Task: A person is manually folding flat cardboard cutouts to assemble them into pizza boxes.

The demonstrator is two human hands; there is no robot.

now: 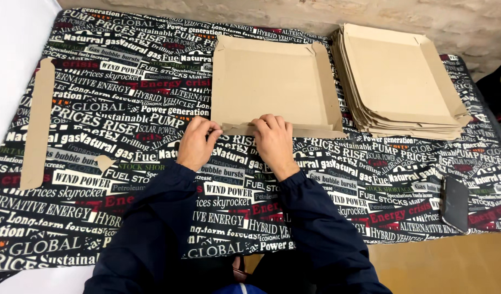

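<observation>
A flat brown cardboard box blank (269, 81) lies on the printed black tablecloth (125, 109), its side flaps partly raised. My left hand (196, 142) and my right hand (273, 141) sit side by side at its near edge. Both pinch and press the near flap (310, 130), which is folded along the front. Dark blue sleeves cover both arms.
A thick stack of unfolded cardboard blanks (400, 81) rests to the right of the box. A long cardboard strip (37, 125) and a small cardboard scrap (104, 162) lie on the left. A dark phone (454, 202) lies near the right front edge.
</observation>
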